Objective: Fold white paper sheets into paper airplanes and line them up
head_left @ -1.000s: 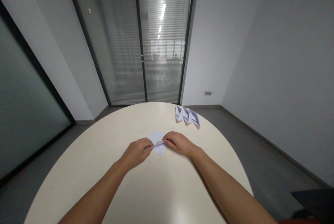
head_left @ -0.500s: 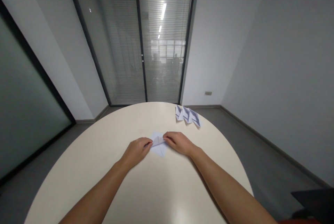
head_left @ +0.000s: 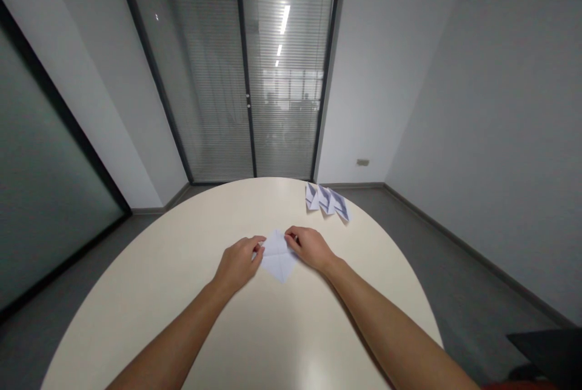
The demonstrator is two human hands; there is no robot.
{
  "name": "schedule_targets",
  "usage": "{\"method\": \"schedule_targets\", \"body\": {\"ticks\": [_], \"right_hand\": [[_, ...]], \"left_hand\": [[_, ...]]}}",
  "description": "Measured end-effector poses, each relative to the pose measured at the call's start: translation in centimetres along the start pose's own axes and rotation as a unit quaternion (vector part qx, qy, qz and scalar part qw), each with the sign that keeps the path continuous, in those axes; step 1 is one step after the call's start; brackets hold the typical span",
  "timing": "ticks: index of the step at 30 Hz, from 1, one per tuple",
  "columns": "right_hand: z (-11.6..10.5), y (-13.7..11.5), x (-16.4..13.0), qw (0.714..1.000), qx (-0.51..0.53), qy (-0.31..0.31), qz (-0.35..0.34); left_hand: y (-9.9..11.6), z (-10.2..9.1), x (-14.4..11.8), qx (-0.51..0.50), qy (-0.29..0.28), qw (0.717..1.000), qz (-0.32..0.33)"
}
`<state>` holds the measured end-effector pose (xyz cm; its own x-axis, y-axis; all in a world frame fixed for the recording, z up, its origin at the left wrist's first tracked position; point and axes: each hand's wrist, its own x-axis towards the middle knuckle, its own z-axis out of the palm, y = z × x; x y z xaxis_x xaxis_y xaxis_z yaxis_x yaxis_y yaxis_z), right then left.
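A small pale lilac sheet of paper (head_left: 277, 256) lies flat on the round cream table (head_left: 254, 329), turned like a diamond with a crease across its middle. My left hand (head_left: 237, 262) pinches its left corner with thumb and forefinger. My right hand (head_left: 309, 247) pinches the right corner in the same way. Both hands rest on the table top, one on each side of the sheet.
Three folded paper pieces (head_left: 326, 200) lie in a row near the table's far right edge. Beyond the table are a glass door with blinds (head_left: 245, 74) and grey walls. A dark object (head_left: 545, 350) shows at the lower right corner.
The folded paper has been opened out: a second ago a flap stood folded over between my fingers, now the sheet lies flat as a diamond. Both hands shifted slightly apart.
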<state>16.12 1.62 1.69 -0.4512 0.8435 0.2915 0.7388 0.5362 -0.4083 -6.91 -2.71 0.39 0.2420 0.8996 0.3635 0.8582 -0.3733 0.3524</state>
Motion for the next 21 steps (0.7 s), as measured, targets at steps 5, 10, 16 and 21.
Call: {"method": "schedule_targets", "body": {"ticks": [5, 10, 16, 21], "right_hand": [[0.3, 0.0, 0.0, 1.000, -0.010, -0.002, 0.023], [0.3, 0.2, 0.0, 1.000, -0.002, 0.002, 0.004], [-0.2, -0.8, -0.1, 0.994, -0.030, -0.028, -0.106], [0.6, -1.7, -0.7, 0.980, -0.016, -0.154, -0.123]], "left_hand": [[0.4, 0.2, 0.2, 0.031, 0.008, 0.999, 0.016], [-0.2, 0.4, 0.2, 0.022, 0.012, 0.999, 0.038], [-0.8, 0.7, 0.6, -0.004, 0.011, 0.996, 0.085], [-0.7, 0.4, 1.1, 0.002, -0.003, 0.995, 0.104]]}}
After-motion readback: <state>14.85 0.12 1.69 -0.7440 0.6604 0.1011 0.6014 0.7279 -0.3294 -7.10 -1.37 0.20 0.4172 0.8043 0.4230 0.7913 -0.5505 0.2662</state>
